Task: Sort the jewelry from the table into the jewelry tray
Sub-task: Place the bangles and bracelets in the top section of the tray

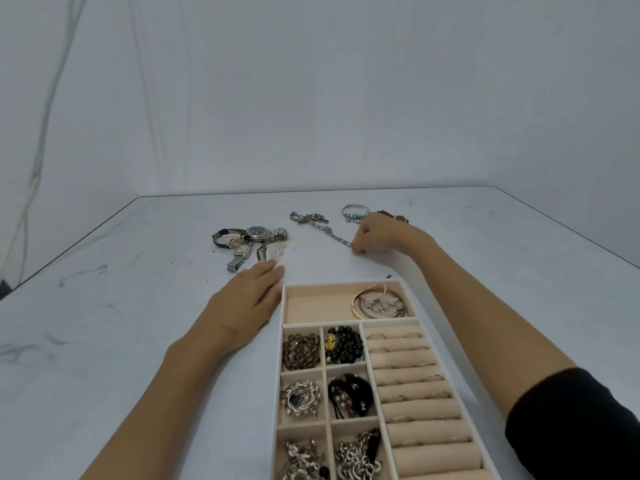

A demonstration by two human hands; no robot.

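beige-lined white tray (311, 303), grey-veined white table (121, 306) — silver chain (327, 230), black sleeve (571, 427).

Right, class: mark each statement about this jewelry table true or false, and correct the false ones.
1. The right hand pinches one end of the chain. True.
2. The left hand holds a watch. False: it lies flat on the table, holding nothing; the watches lie beyond it.
3. A gold bangle lies in the far compartment of the tray. True.
4. The ring rolls fill the tray's left side. False: they fill its right side.
5. The chain is inside the tray. False: it lies on the table, beyond the tray.
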